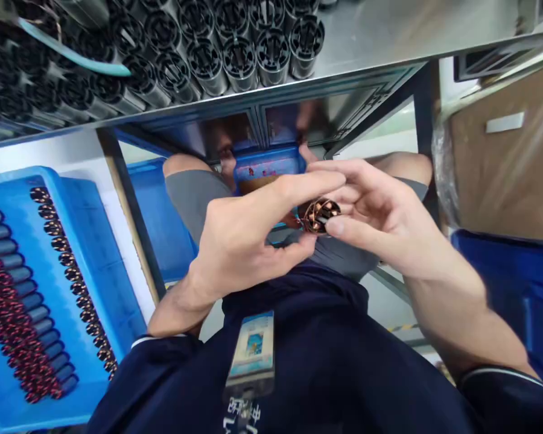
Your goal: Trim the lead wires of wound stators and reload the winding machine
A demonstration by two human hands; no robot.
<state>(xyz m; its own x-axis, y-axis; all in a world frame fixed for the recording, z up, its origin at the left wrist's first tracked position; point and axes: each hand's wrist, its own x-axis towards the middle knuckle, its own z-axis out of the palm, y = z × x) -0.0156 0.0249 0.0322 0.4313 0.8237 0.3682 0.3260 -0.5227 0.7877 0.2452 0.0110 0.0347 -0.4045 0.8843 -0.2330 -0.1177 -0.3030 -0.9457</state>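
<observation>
The person's left hand point(244, 232) and right hand point(375, 214) are both holding one small copper-wound stator point(322, 216) with the fingers.

Small copper-wound stator point(313, 218), dark slotted core point(329, 211), tilted, held in air between left hand point(239, 241) and right hand point(375, 211).

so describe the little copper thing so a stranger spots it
Between the navy shirt and a steel shelf of black finned cylinders, the left hand and right hand meet. Pinched between them is a small round copper-wound ring with a dark centre, the only one held, while similar pieces lie in rows in a blue plastic tray.
</observation>
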